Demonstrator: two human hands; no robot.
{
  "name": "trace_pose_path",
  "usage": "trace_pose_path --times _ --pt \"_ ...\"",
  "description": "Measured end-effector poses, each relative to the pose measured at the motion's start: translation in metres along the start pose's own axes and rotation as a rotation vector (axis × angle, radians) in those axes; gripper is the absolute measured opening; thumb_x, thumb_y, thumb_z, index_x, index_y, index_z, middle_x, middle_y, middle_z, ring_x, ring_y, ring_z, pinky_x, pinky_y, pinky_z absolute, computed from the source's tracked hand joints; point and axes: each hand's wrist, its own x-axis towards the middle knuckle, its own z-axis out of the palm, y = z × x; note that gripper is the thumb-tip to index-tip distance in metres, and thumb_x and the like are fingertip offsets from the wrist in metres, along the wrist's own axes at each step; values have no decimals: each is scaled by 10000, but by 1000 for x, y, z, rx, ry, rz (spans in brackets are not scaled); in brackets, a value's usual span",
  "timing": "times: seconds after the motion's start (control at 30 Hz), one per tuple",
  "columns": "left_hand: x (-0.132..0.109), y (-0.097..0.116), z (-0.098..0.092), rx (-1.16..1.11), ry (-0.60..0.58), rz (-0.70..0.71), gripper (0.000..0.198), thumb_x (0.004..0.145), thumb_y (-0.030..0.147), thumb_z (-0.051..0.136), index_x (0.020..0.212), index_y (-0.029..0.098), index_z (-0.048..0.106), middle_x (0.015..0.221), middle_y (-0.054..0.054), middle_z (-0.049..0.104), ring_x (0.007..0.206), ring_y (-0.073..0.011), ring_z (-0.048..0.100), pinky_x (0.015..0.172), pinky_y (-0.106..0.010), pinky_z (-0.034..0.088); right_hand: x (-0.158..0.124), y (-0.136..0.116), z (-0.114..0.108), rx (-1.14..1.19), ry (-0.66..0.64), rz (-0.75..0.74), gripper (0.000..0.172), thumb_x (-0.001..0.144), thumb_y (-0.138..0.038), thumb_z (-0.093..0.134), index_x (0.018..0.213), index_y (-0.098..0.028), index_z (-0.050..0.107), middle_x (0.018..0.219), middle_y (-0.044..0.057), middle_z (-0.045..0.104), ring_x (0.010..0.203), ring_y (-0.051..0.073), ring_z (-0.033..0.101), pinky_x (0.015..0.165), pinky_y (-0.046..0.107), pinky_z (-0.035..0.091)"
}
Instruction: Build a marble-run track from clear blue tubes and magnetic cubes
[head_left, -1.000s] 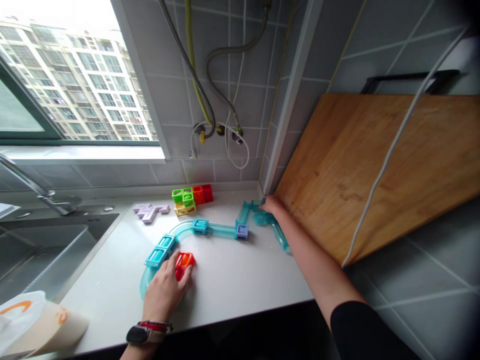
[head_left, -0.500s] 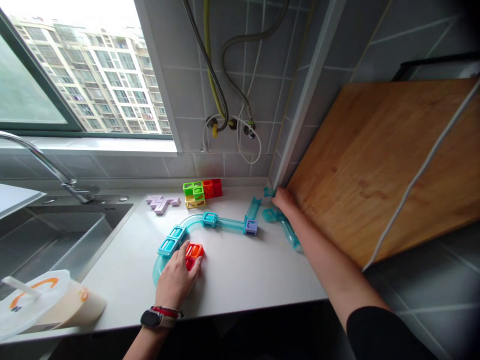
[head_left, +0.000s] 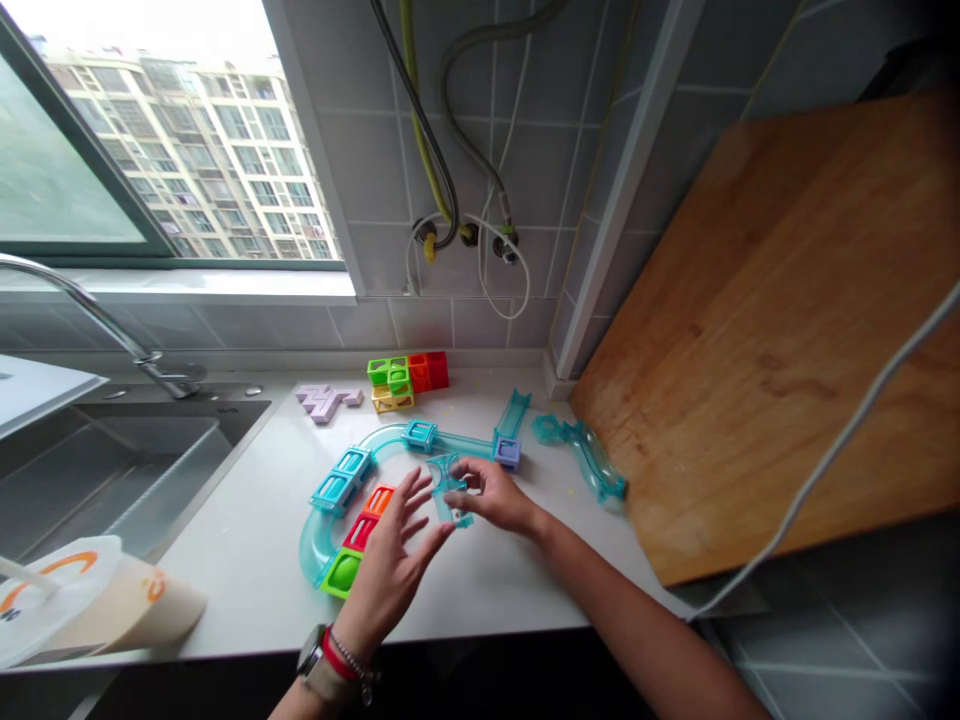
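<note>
Between thumb and fingers, my right hand (head_left: 491,495) grips a clear teal track piece (head_left: 448,490) above the counter. My left hand (head_left: 397,555) is beside it, fingers spread; its thumb tip comes close to the piece, and I cannot tell whether they touch. Left of that hand stands a row of red and orange blocks (head_left: 367,520) with a green block (head_left: 343,572) at the near end. It adjoins a curved teal track (head_left: 315,545). That track runs through teal blocks (head_left: 343,480) and another teal block (head_left: 419,434) to a purple block (head_left: 508,453).
Loose teal track pieces (head_left: 592,460) lie by the leaning wooden board (head_left: 787,330). At the back are green, yellow and red blocks (head_left: 391,375) and a lilac zigzag piece (head_left: 328,402). A lidded cup (head_left: 127,600) stands near the sink (head_left: 255,408). A white cord (head_left: 840,440) crosses the board.
My right hand has come from the back corner to the middle, bringing the teal track piece. The left hand has lifted off the red blocks and opened; the green block now shows.
</note>
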Motion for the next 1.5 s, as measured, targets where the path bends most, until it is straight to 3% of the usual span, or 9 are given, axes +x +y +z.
trace_pose_path --times 0.23,0.43,0.57,0.73,0.87,1.0,1.13,1.33,1.5 --pt "19 -37 36 -250 139 -190 577 815 489 770 1279 168 647 1260 -155 696 1073 -308 715 858 -386 608 -10 20 11 234 -56 117 480 710 -475 860 1022 -173 655 882 23 675 686 162 664 631 293 559" --pt "19 -38 53 -660 114 -310 639 908 538 662 1414 168 541 1273 -170 690 969 -274 743 787 -380 619 -11 15 12 537 82 114 276 808 -342 728 1014 -192 623 718 -23 646 514 128 583 496 255 494" --pt "21 -33 53 -801 109 -345 589 913 514 667 1394 210 515 1315 -173 671 1010 -270 733 851 -423 596 -10 8 8 675 167 146 402 849 -340 677 1231 -225 628 814 -4 650 578 119 572 537 255 511" --pt "19 -34 50 -830 130 -395 416 912 520 660 1165 198 585 1050 -95 738 677 -132 665 628 -275 558 -11 5 7 626 251 158 383 853 -409 718 1194 -235 698 913 19 647 701 133 614 600 270 548" --pt "16 -36 51 -803 128 -349 569 808 474 789 1259 223 550 867 -1 661 509 -63 520 466 -201 449 -11 7 10 489 230 146 454 810 -440 786 1174 -186 689 839 34 709 725 156 655 659 291 555" --pt "16 -39 52 -749 40 -362 783 761 339 847 1430 204 462 738 47 584 534 -74 505 520 -209 444 -12 4 10 494 225 110 549 755 -408 860 1182 -205 580 861 48 760 786 187 705 708 291 546" --pt "14 -38 50 -809 -38 -326 792 807 316 795 1494 166 430 789 -6 626 751 -149 589 748 -289 505 -16 -4 7 648 201 119 495 809 -422 805 1174 -226 534 791 11 725 723 175 680 733 312 552" --pt "9 -30 48 -1025 -141 -356 695 871 459 618 1485 160 487 971 -96 668 882 -233 623 781 -362 514 -17 -6 6 701 223 146 528 752 -326 827 1166 -229 514 674 -79 571 485 74 484 482 187 398" --pt "12 -32 55 -1026 -119 -347 557 910 468 559 1341 122 630 1051 -126 670 976 -263 630 789 -362 530 -18 -1 8 739 209 149 473 792 -399 774 1130 -248 480 633 -108 494 425 68 417 430 189 382"
